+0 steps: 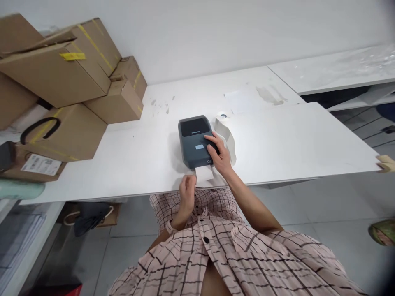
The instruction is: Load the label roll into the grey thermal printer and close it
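Note:
A dark blue-grey label printer (197, 137) sits on the white table, a strip of white label paper (204, 173) coming out of its near end. My right hand (219, 154) lies on the printer's right side, its fingers apart and stretched over the top. Close to the table's front edge, my left hand (187, 190) is closed just left of the paper strip. Its curled fingers hide whatever may be in them. Behind and right of the printer, a roll of labels (222, 116) lies with a loose band of paper (228, 139) running down beside the printer.
Cardboard boxes (58, 78) with yellow tape are stacked on the table's left. A black curved band (40, 125) lies against one box. Marks and bits of paper show on the white tabletop (277, 139). Shelving (354, 96) stands at the right. A foot (384, 232) is visible on the floor.

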`<state>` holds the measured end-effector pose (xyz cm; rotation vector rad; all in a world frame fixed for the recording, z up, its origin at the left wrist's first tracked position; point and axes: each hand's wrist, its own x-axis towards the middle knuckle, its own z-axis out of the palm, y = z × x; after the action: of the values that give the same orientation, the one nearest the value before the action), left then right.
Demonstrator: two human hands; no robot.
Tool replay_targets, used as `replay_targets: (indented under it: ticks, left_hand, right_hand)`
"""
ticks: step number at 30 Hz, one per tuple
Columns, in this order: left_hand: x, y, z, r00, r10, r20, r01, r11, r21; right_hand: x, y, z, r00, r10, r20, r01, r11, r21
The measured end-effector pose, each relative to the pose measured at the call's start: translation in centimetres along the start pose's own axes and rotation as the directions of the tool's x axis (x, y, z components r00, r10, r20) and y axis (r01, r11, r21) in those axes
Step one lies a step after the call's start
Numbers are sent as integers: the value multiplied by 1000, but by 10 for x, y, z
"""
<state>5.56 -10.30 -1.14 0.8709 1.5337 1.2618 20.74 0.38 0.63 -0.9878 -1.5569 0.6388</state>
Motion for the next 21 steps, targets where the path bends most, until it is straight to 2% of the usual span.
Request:
replay_targets:
  ticks: [2, 4, 8, 10, 13, 15, 16, 18, 19, 21]
  left_hand:
    - [-2, 4, 6, 967, -147, 208, 169, 981, -92]
    - [2, 14, 13, 938, -175, 299, 229, 961, -157]
    - [9, 21, 17, 959, -91, 267, 132, 981, -140]
    - [7, 14, 12, 961, -63, 270, 91, 992, -92]
    - [5, 1, -2, 956, -33, 291, 39, 999, -12]
    - [9, -2, -12, 987, 9, 162, -10, 1000, 7]
    - [13, -1, -15, 997, 54, 46, -54, 998, 6]
    - [24, 5, -20, 971, 174, -166, -173, 985, 18]
    - [30, 9, -20, 949, 232, -214, -230, 973, 35]
    - [40, 18, -17, 935, 297, -191, -293, 955, 52]
  right_hand:
    - [-1, 0, 0, 1000, -10, -9, 10, 1000, 7]
    - [0, 0, 1, 999, -36, -16, 36, 999, 0]
    - [5, 0, -1, 986, -165, 7, 164, 973, -162]
    - [9, -2, -5, 967, -238, 92, 255, 923, -289]
    - [11, -10, -9, 912, -311, 267, 398, 829, -392]
    - [10, -17, -8, 880, -319, 352, 454, 783, -425]
    - [9, -21, -7, 873, -305, 382, 461, 773, -436]
    - [6, -27, -6, 877, -265, 401, 436, 788, -435]
    - [4, -28, -5, 893, -245, 378, 400, 817, -415]
    - [-2, -25, -7, 959, -174, 225, 244, 909, -338]
